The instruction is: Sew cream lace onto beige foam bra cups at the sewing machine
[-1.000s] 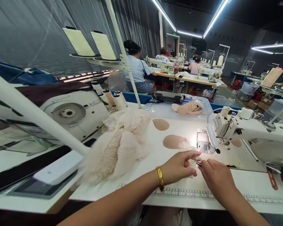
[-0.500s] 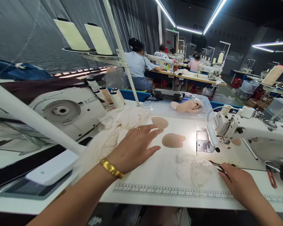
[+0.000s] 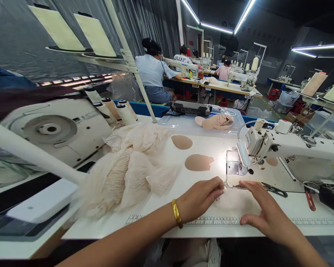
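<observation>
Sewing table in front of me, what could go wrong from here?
The black snips lie close to the right hand, so a finger might brush them. The gold bracelet on the left arm could snag the pile of sheer fabric nearby. The notched beige piece might get nudged by the left hand.

Two hands, the left (image 3: 202,200) and the right (image 3: 268,217), are above the bench (image 3: 100,230) near its front edge, with one gold bracelet (image 3: 176,213) and one sheer cloth piece (image 3: 232,200) between them. I count two flat tan pieces (image 3: 199,162) in the open, one cream heap (image 3: 128,167) toward the left edge, one printed ruler (image 3: 211,222), one red-handled tool (image 3: 308,200), and two yellow cones (image 3: 96,35).
</observation>
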The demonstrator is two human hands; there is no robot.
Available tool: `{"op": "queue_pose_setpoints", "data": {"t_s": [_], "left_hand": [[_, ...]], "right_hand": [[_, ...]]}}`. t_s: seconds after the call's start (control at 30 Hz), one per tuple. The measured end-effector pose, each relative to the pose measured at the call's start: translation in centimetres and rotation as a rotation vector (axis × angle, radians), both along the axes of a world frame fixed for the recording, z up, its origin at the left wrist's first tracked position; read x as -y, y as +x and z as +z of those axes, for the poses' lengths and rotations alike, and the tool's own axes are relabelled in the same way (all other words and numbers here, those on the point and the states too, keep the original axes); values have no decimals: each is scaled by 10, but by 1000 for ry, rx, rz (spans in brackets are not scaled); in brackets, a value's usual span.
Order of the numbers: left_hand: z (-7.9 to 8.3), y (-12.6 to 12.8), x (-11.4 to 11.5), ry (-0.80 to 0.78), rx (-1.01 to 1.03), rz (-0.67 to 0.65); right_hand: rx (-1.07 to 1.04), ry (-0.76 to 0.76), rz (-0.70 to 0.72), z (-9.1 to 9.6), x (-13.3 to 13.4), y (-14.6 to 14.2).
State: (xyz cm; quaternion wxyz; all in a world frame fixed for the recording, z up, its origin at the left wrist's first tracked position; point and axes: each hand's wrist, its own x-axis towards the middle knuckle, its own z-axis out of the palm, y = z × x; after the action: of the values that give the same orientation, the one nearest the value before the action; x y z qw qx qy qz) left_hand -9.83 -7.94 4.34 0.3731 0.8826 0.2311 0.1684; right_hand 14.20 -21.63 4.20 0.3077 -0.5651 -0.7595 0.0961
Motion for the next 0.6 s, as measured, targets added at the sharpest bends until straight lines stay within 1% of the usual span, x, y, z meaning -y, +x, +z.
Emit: {"op": "queue_pose_setpoints", "data": {"t_s": [0.1, 0.17, 0.2, 0.27, 0.33, 0.37, 0.4, 0.43, 0.47, 0.5, 0.53, 0.6], "left_hand": [[13, 0, 1, -179, 84, 59], [14, -1, 2, -266, 113, 126], [12, 0, 2, -312, 124, 170], [4, 0, 1, -423, 149, 263], [-7, 1, 0, -533, 160, 325], [-11, 1, -1, -544, 144, 338], [-14, 1, -3, -515, 111, 343], [-16, 1, -6, -456, 69, 346], [-15, -1, -10, -378, 28, 348], [-13, -3, -15, -298, -6, 352], [-10, -5, -22, -238, -24, 359], [-1, -12, -37, -96, -29, 346]], "right_hand": [[-191, -12, -52, -2, -18, -24], [-273, 5, -95, -5, -29, -32], [-278, 49, -97, -7, -33, -35], [-194, 219, -65, -10, -37, -39], [-42, 432, -16, -13, -34, -42], [24, 526, 12, -13, -31, -43], [65, 597, 44, -13, -27, -44], [65, 637, 82, -13, -24, -45], [23, 635, 114, -13, -21, -45], [-55, 582, 126, -12, -21, -45], [-161, 474, 111, -12, -22, -44], [-402, 148, 23, -14, -30, -41]]}}
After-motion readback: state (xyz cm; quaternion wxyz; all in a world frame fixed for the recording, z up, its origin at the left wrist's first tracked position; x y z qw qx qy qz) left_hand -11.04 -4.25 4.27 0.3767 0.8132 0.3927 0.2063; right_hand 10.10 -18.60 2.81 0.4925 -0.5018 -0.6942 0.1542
